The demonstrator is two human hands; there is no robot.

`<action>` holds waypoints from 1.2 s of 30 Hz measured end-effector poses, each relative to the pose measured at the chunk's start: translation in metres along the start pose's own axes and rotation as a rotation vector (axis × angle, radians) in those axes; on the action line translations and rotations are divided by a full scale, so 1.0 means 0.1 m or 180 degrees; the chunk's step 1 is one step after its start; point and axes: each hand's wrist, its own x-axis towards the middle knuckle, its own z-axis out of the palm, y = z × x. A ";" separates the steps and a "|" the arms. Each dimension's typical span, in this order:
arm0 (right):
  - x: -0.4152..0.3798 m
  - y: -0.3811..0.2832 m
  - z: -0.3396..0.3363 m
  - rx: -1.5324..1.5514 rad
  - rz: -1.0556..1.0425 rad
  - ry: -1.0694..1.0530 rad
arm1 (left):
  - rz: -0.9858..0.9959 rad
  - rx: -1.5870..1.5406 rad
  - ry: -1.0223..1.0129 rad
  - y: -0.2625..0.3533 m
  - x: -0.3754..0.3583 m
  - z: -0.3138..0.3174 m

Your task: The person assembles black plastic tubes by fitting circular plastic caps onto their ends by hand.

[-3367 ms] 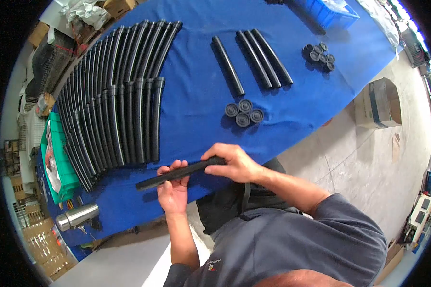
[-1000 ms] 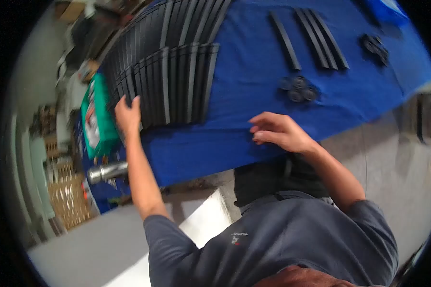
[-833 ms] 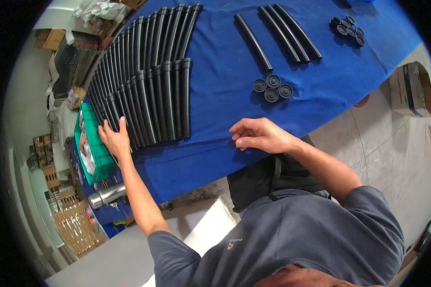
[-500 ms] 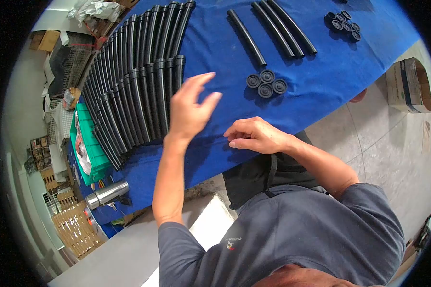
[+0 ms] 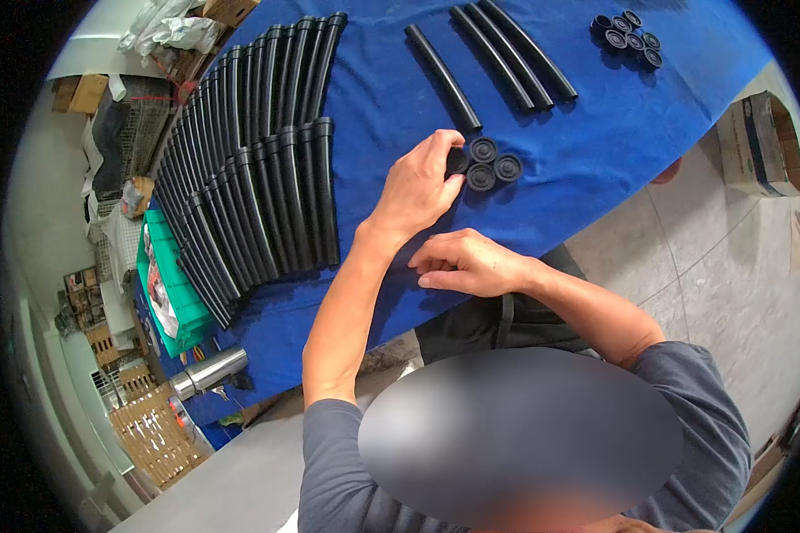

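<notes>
My left hand is at the small group of round black caps on the blue cloth. Its thumb and forefinger are closed around the leftmost black cap, which is partly covered by the fingers. Near the front edge of the cloth is my right hand, loosely bent, a gap between thumb and fingers, with nothing visible in it. Just beyond the caps lies a single black tube. To the left, two rows of black tubes with capped upper ends lie side by side.
Three more black tubes and another cluster of caps lie farther back on the blue cloth. At the left are a green bin and a metal flask. A cardboard box stands on the floor at right.
My left hand has moved right from beside the tube rows to the caps and closed on the leftmost one. My right hand stays near the cloth's edge. The view has shifted slightly.
</notes>
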 end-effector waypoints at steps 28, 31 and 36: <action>0.01 0.00 0.00 -0.0198 -0.0116 0.0060 | -0.0758 0.0423 0.0066 -0.39 0.97 -0.18; 0.00 -0.02 0.00 -0.0070 0.0007 0.0045 | -0.1584 0.0094 -0.0670 -0.26 1.26 -0.10; 0.00 0.01 0.01 0.0057 0.0087 -0.0002 | -0.1822 -0.0515 -0.0636 -0.35 1.44 -0.07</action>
